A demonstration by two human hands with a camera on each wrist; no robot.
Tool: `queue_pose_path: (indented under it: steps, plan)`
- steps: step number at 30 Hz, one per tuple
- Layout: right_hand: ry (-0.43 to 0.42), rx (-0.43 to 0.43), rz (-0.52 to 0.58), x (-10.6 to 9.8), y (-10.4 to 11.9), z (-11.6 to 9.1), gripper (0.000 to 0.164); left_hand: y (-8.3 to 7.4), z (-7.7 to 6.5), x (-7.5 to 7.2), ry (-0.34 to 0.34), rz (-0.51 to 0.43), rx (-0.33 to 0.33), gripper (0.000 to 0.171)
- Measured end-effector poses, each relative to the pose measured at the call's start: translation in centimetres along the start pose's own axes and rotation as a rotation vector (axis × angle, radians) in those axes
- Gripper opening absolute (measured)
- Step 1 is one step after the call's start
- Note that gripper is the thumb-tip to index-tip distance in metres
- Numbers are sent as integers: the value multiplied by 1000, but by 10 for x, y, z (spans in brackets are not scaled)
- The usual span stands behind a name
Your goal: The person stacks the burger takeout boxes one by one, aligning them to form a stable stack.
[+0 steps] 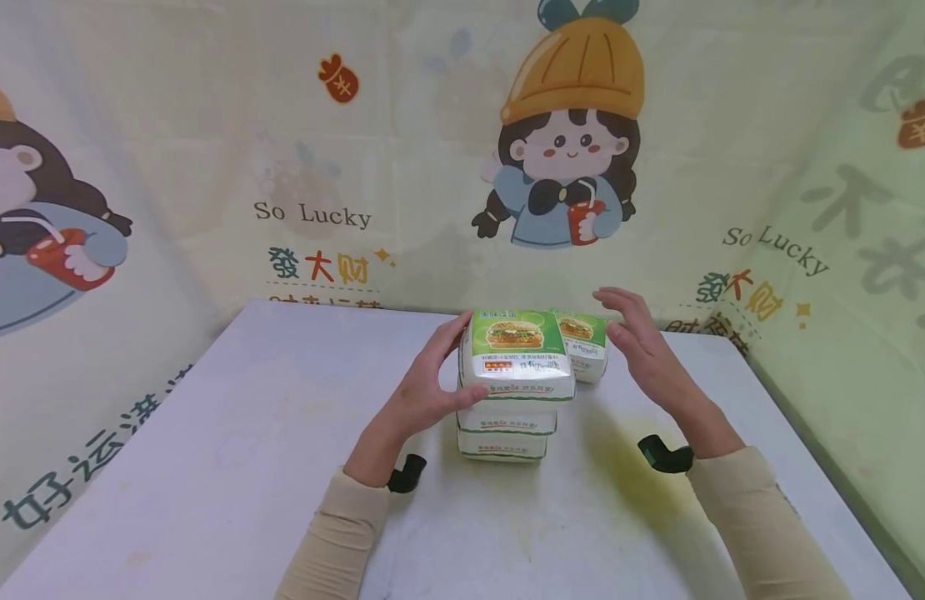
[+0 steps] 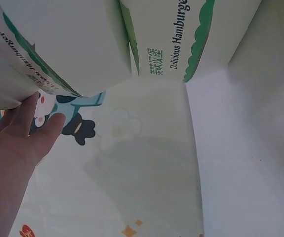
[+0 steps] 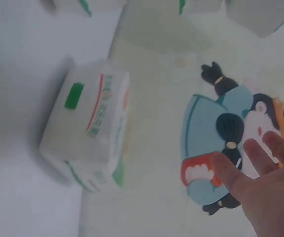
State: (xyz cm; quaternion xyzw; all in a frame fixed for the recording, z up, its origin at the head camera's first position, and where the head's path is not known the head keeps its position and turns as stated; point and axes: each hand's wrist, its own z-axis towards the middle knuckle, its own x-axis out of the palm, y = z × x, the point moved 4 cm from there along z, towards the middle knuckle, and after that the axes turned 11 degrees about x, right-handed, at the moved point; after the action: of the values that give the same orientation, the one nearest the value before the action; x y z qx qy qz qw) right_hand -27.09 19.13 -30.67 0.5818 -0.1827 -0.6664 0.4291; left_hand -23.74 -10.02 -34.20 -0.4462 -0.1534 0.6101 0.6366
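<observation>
Several white-and-green hamburger boxes are on the white table. Three form a stack, and its top hamburger box (image 1: 517, 354) has a burger picture on the lid. My left hand (image 1: 430, 379) holds this top box at its left side, thumb on the front and fingers toward the back. Below it are the middle box (image 1: 507, 419) and the bottom box (image 1: 502, 448). In the left wrist view, the fingers (image 2: 21, 118) reach the box's side. My right hand (image 1: 650, 354) is raised, fingers extended, apart from the boxes. Near it stands another hamburger box (image 1: 588, 367), behind and right of the stack.
The white table (image 1: 230, 467) runs back to a patterned cloth wall (image 1: 417, 150) with cartoon figures and lettering. Cloth also rises along both sides. A black wrist device (image 1: 407, 473) sits under the left wrist and another black device (image 1: 663, 455) under the right.
</observation>
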Motion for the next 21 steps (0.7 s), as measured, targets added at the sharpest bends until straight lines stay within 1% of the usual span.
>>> queue_pose_path:
  steps: [4,12,16,19,21]
  plan:
    - [-5,49,-22,-2,-13,5,50,1,0,0,-1,5,-3,91]
    - [31,187,-59,1,-38,15,55,-1,0,-1,2,20,0,91]
    - [37,227,-90,4,-52,22,58,-1,0,-1,3,16,7,90]
    - [45,265,-137,8,-62,28,63,-1,-1,-1,6,14,5,90]
    - [54,302,-171,10,-69,31,70,-1,-1,-1,7,18,3,91]
